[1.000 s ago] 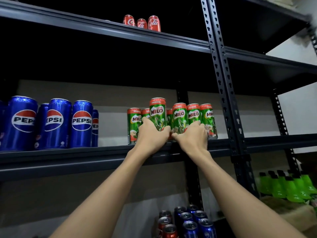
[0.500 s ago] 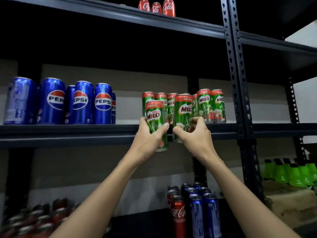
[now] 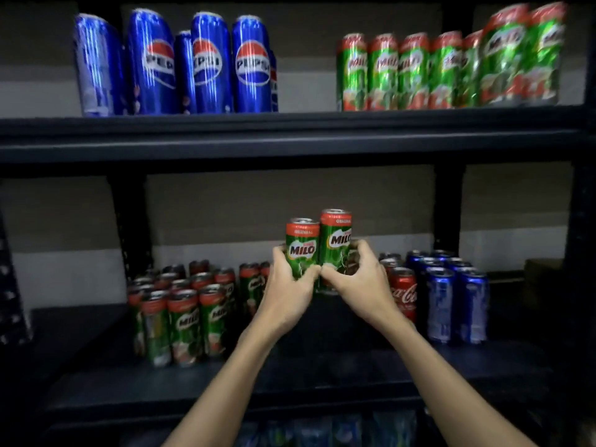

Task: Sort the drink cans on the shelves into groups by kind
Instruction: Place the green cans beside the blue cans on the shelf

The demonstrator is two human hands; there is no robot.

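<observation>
Left hand (image 3: 290, 285) and right hand (image 3: 361, 279) each grip a glossy cylindrical metal Milo can (image 3: 301, 250).

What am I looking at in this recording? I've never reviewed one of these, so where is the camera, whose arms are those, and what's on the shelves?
No machine here: a person is sorting drink cans with bare hands. The single camera sits on their head, looking forward and down, so the two arms reaching in from the bottom are their own.

The left hand grips one green Milo can, and the right hand grips a second Milo can. Both cans are upright and side by side, in front of the lower shelf.

On that shelf, a cluster of Milo cans stands to the left, with Coca-Cola cans and blue cans to the right. On the upper shelf stand Pepsi cans at left and more Milo cans at right, blurred by motion.
</observation>
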